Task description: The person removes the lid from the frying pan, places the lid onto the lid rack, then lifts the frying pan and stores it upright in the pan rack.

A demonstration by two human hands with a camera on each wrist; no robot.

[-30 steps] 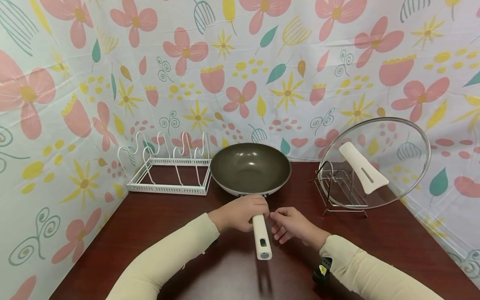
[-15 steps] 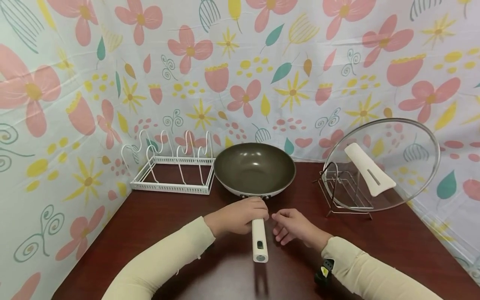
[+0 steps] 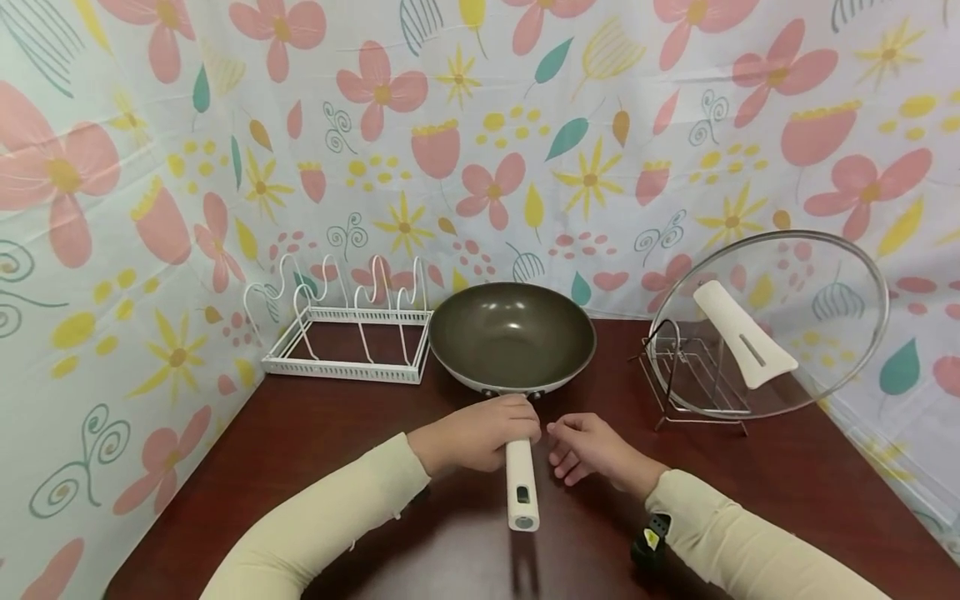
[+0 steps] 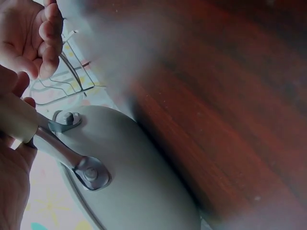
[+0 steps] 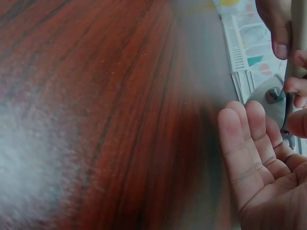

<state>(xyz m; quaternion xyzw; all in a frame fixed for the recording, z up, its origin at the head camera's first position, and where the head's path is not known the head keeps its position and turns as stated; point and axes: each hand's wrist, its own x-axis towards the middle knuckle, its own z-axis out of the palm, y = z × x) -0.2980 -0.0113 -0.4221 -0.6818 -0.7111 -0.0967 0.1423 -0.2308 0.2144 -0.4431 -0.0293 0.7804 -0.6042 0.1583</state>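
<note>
A wok [image 3: 513, 333] with a dark inside and a pale outside stands at the middle back of the table. Its white handle [image 3: 521, 483] points toward me, with a slot near the end. My left hand [image 3: 480, 432] grips the handle close to the pan. In the left wrist view, two riveted metal brackets [image 4: 91, 173] join the handle to the pale wok wall [image 4: 139, 177]. Just right of the handle, my right hand [image 3: 596, 450] hovers with relaxed, slightly bent fingers and holds nothing. Its palm and fingers [image 5: 259, 163] show in the right wrist view.
On the left stands a white wire rack [image 3: 348, 371]. At the right, a metal wire stand [image 3: 701, 412] bears a large glass lid [image 3: 817, 325] with a white lid handle [image 3: 742, 333], leaning tilted. A flowered cloth [image 3: 480, 100] hangs behind the dark red table [image 3: 300, 442].
The view has shifted slightly, so everything sits a little farther right in the frame. Both hands keep their places, the left on the wok handle and the right beside it.
</note>
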